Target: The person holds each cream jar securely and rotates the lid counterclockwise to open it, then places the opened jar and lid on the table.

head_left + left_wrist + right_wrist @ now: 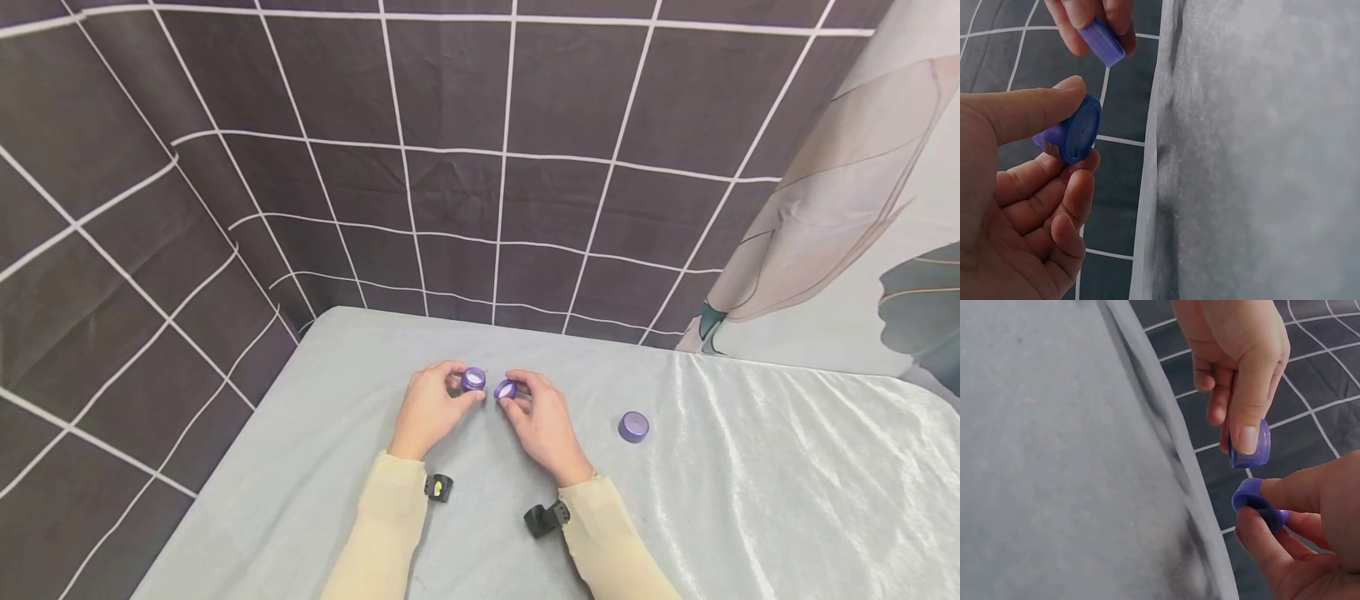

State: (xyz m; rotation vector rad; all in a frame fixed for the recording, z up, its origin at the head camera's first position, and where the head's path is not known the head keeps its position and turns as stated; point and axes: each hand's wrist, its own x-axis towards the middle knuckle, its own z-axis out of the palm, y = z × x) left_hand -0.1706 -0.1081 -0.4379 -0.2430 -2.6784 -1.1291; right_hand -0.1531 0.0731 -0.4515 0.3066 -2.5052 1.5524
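My left hand (429, 408) pinches a small round purple jar (473, 379) between thumb and fingers. Pale contents or a white inner surface show through its top in the head view. Seen from the left wrist, the jar (1075, 134) turns its flat bottom to the camera, with a small label on its side. Just to the right, my right hand (547, 423) holds a purple lid (507, 390) tilted, its pale inside facing up. A narrow gap parts the lid (1249, 492) from the jar (1259, 445) in the right wrist view.
Another small purple lidded jar (633, 427) stands on the table to the right of my right hand. A pale grey velvety cloth (720, 517) covers the table. Dark cloth with white grid lines (457, 200) hangs behind and at left; a patterned curtain (847, 208) hangs at right.
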